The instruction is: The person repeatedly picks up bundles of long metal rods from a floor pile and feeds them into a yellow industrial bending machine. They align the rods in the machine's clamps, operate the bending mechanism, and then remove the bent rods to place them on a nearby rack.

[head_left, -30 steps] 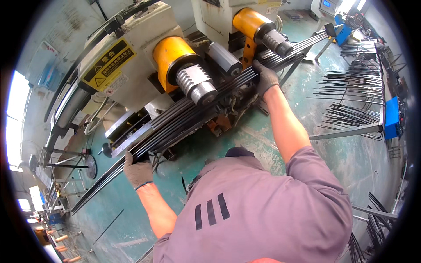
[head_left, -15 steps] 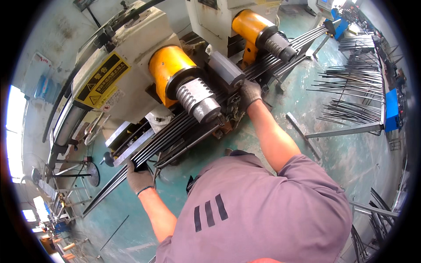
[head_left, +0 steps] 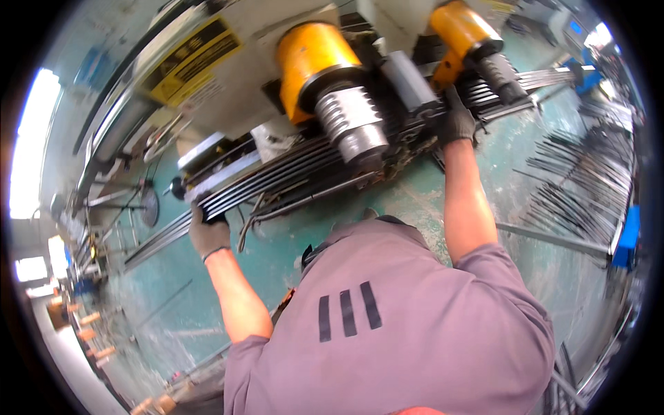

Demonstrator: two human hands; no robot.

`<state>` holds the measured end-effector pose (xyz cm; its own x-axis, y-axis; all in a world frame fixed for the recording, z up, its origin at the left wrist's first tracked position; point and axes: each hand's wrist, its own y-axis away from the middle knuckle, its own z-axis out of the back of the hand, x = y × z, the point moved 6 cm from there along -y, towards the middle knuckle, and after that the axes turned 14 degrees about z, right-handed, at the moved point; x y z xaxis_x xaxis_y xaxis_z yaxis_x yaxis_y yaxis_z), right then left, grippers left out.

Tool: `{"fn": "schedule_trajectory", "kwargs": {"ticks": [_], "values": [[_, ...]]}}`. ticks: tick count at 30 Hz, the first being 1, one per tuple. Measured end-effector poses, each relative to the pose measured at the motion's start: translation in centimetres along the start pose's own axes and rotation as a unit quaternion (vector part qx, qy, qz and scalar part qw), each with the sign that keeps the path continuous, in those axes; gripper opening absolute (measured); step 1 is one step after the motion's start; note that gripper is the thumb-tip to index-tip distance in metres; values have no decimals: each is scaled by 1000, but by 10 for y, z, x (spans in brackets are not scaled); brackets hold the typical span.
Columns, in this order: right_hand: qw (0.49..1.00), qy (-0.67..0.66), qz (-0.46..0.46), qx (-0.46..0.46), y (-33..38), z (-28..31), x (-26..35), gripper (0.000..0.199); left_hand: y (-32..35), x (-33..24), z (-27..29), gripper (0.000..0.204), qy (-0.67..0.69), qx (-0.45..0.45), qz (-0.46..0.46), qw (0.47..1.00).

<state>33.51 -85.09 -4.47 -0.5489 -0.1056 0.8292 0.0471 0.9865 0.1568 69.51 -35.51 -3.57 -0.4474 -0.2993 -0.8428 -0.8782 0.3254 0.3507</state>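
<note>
A long bundle of thin dark metal rods [head_left: 290, 176] lies across a machine, under two yellow cylinders [head_left: 315, 66] with grey ribbed ends. My left hand [head_left: 207, 232], in a dark glove, grips the left part of the bundle. My right hand [head_left: 455, 121], also gloved, holds the rods further right, just below the second yellow cylinder [head_left: 462, 31]. My grey shirt [head_left: 387, 325] fills the lower middle of the view.
The cream machine body [head_left: 207, 76] with a yellow warning label stands behind the rods. More dark rods [head_left: 581, 187] lie spread on the green floor at the right, next to a blue stand [head_left: 626, 235]. A steel bar [head_left: 546, 238] lies on the floor.
Both hands kept hold of the rod bundle while the view moved closer to the machine. My right hand slid left along the rods toward the yellow cylinders.
</note>
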Motion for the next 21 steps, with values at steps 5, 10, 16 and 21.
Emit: {"fn": "schedule_trajectory", "kwargs": {"ticks": [5,10,16,21], "values": [[904,325,195,201,-5,28,-44,30,15,22,-32,29,148,-11,83,985],[911,291,204,208,-43,31,-39,35,29,41,-52,29,179,-5,118,977],[988,112,-50,96,-48,29,-18,45,41,45,-47,45,238,55,147,958],[966,179,-64,175,-86,60,-11,47,36,5,21,45,266,-62,78,959]]}}
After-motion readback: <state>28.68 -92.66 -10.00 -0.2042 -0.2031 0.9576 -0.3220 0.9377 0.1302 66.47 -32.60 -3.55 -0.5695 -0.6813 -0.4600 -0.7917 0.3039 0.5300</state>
